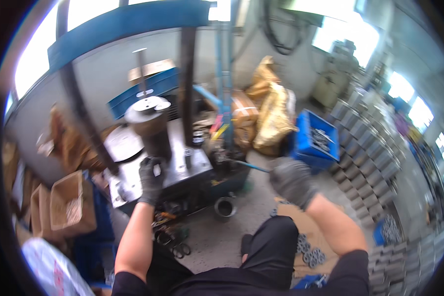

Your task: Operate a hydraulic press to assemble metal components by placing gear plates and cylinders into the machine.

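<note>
My left hand point(153, 178), in a dark grey glove, is on the metal press table point(190, 166), just in front of the thick dark metal cylinder point(151, 129). Its fingers look curled in; a small bright patch shows there, but what they hold is too blurred to make out. Out to the right, my gloved right hand point(292, 181) is closed at the end of a thin blue lever point(253, 166) that runs from beside the table. Motion smears this hand. A round metal disc point(124, 143) lies left of the cylinder.
Blue bin point(316, 139) of metal parts stands beyond my right hand, near stacked metal cylinders point(365, 172). Ring-shaped parts point(311, 255) lie on cardboard by my right leg. A metal cup point(225, 207) sits below the table. Tan bins point(73, 206) stand left; dark press posts point(186, 84) rise behind.
</note>
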{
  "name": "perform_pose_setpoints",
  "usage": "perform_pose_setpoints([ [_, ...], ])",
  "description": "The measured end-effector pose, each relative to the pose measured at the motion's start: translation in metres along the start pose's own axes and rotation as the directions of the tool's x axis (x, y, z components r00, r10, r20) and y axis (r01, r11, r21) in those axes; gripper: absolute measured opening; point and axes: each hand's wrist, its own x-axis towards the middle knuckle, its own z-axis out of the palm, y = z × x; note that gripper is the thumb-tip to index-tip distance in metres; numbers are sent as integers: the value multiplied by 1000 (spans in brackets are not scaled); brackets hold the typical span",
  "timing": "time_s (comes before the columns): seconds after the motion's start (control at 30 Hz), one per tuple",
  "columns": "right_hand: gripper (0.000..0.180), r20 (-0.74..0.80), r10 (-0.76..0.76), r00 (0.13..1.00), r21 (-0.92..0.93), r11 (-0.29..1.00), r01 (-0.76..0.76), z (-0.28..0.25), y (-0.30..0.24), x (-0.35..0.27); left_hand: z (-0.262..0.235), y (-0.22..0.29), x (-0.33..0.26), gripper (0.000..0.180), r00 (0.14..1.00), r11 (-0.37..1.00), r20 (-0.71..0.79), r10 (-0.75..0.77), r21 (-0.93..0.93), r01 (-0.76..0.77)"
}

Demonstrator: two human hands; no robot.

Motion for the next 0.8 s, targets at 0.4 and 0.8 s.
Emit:
perform_pose_setpoints([
  [0.4, 30, -58, -112, 992, 536, 835, 126, 133, -128, 27, 4, -2, 2, 21, 999, 995, 32, -31, 97, 28],
  [0.8, 30, 57, -79, 995, 715, 699, 14, 178, -125, 43, -2, 2, 4, 17, 1000, 996, -22, 19, 92, -17],
])
